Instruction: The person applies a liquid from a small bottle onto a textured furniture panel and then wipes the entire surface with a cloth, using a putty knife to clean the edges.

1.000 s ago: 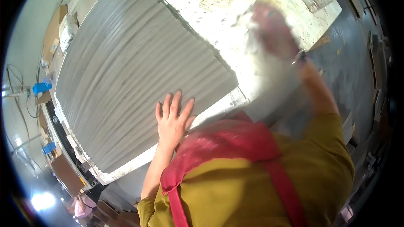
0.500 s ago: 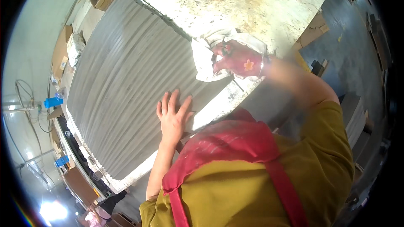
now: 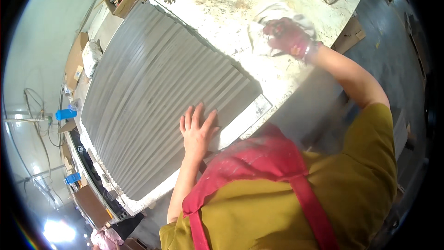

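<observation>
On ribbed panel (image 3: 152, 97): left hand (image 3: 198, 132).

Left hand (image 3: 198, 132) flat on ribbed panel (image 3: 152, 97), right hand (image 3: 289, 37) gripping cloth (image 3: 259, 32)

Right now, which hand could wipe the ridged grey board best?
The right hand. It grips the white cloth over the table, while the left hand lies flat on the board.

Grey ribbed panel (image 3: 157, 97), paint-speckled white table (image 3: 296, 0), red apron (image 3: 259, 166)
</observation>
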The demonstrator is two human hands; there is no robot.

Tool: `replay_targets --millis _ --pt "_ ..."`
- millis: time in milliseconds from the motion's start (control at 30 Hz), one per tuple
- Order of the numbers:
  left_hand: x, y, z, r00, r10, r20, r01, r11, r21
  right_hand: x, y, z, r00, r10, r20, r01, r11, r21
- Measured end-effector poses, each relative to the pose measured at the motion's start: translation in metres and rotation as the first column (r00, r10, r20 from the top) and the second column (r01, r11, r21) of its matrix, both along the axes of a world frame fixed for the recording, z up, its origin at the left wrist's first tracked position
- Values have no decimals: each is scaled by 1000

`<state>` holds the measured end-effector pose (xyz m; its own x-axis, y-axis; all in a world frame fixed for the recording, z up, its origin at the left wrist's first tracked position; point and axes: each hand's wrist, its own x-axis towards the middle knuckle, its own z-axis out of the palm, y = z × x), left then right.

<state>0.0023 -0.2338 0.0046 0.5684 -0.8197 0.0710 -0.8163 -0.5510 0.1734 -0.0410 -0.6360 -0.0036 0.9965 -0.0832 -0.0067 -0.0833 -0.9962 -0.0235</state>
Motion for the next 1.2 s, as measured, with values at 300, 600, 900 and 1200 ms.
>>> replay_targets --millis 300,600,900,1200 --pt "-1 4 -2 1000 6 -7 -6 999 36 -24 82 -11 822 355 445 -464 871 163" --pt "-4 2 0 999 27 -29 -26 999 37 -23 69 -15 946 22 324 -213 797 566" --pt "-3 4 -2 1000 19 -25 -18 1000 25 -23 58 -28 948 -96 303 -64 876 477" --pt "-5 3 4 999 12 -32 -10 999 39 -25 22 -59 944 -234 233 -29 644 765"
